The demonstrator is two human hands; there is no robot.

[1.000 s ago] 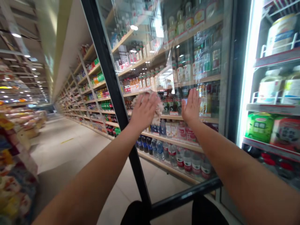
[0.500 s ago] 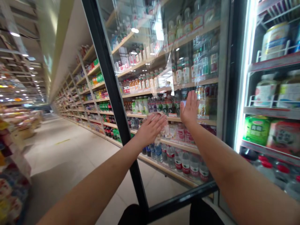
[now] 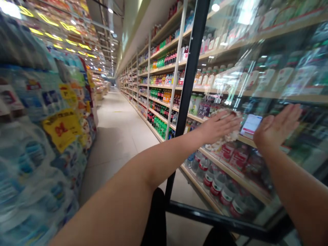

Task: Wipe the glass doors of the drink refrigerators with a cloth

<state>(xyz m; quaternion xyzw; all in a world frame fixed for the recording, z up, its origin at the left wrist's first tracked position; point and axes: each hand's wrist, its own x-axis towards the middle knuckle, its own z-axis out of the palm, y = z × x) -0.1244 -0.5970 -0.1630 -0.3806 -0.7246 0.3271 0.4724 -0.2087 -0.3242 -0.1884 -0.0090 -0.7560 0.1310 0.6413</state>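
My left hand lies flat over a crumpled whitish-and-brown cloth, pressing it against the glass door of a drinks cooler. To its right, my right hand is spread with its palm toward the same glass and its fingers pointing up; whether it touches the pane I cannot tell. A lit phone screen shows between the two hands, close to my right thumb; it may be a reflection. The door stands swung out, with its black frame left of my hands.
Through the glass, shelves hold rows of bottles. Long drink shelves run back along the aisle floor. Stacked packs of bottled water with a yellow price sign stand close on the left.
The view has turned left, so the door and both hands sit further right and the water packs have come in. My left hand still presses the cloth on the glass.
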